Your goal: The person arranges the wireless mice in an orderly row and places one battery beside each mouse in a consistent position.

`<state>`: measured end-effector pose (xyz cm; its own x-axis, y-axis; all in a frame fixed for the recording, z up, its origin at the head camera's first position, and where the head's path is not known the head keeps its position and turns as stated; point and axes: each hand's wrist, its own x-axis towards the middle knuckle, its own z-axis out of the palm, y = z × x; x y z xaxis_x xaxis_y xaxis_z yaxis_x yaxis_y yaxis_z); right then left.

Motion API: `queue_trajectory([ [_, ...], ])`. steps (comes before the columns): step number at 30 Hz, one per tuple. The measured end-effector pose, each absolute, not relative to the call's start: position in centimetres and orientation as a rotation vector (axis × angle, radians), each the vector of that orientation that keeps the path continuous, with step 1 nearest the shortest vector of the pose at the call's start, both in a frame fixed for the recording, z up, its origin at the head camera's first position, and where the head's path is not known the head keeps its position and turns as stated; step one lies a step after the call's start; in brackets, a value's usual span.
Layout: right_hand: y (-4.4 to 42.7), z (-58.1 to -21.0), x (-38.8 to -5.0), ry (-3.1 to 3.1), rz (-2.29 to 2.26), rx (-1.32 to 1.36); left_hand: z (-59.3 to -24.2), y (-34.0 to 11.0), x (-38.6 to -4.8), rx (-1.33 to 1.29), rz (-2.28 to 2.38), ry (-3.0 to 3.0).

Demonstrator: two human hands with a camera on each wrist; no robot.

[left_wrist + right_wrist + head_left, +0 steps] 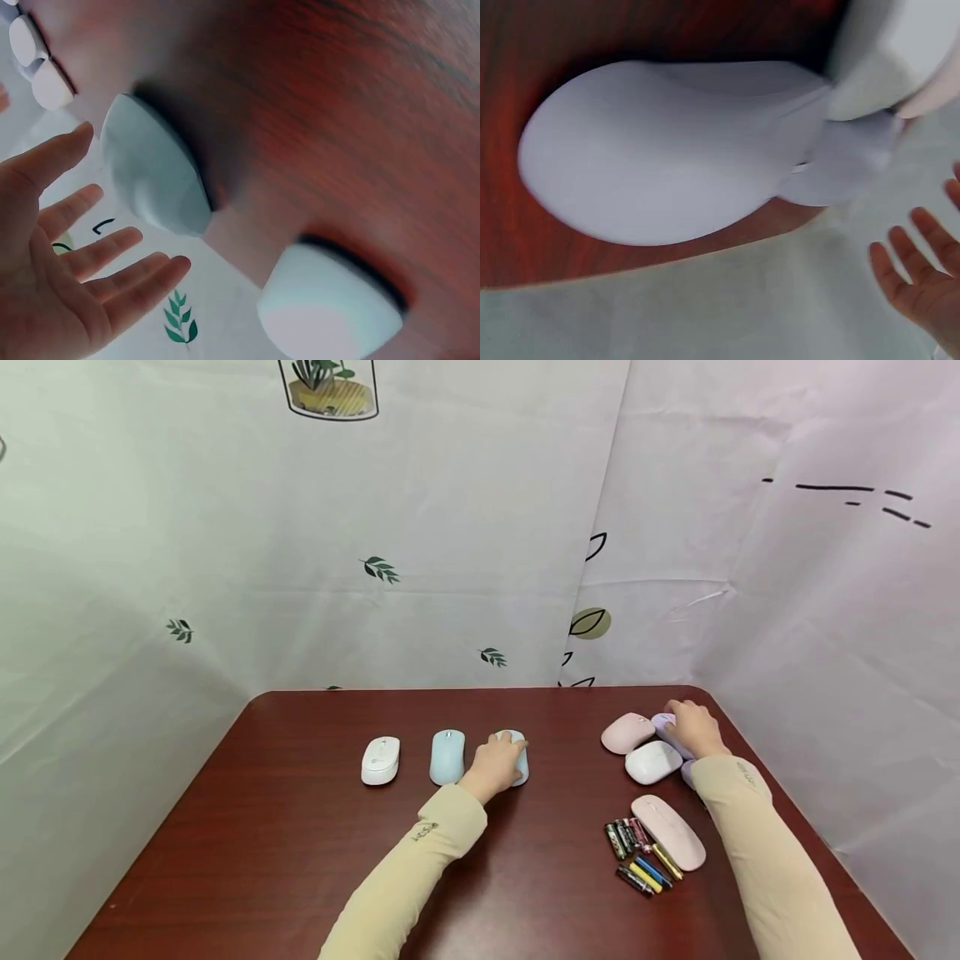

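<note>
We see the fingers (146, 292) spread on the left hand (492, 765), close beside the rightmost blue mouse (157, 172); the right hand (696, 731), likewise spread, is near a purple mouse (663, 723). Beside that on the desk (300, 860) we find a white mouse (653, 763); nearer us lie loose batteries (645, 874).

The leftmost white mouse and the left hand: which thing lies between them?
In the head view, one light-blue mouse lies between the leftmost white mouse and the left hand.
</note>
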<state>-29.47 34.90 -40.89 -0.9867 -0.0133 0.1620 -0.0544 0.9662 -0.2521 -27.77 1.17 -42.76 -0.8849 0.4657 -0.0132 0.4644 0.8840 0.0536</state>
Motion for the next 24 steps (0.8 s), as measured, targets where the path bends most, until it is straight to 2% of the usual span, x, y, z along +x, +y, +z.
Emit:
queue_trajectory([
  [5,35.4,-41.9,-29.8,-3.064,0.371,-0.039,-43.0,1.2,-28.2,0.686,0.170,2.987],
  [14,36.5,-42.4,-30.4,-3.243,0.429,0.032,-42.8,1.4,-28.8,0.668,0.229,3.012],
  [24,36.3,-41.7,-29.5,-3.315,0.731,-0.011,-42.5,2.3,-28.7,0.679,0.187,2.996],
])
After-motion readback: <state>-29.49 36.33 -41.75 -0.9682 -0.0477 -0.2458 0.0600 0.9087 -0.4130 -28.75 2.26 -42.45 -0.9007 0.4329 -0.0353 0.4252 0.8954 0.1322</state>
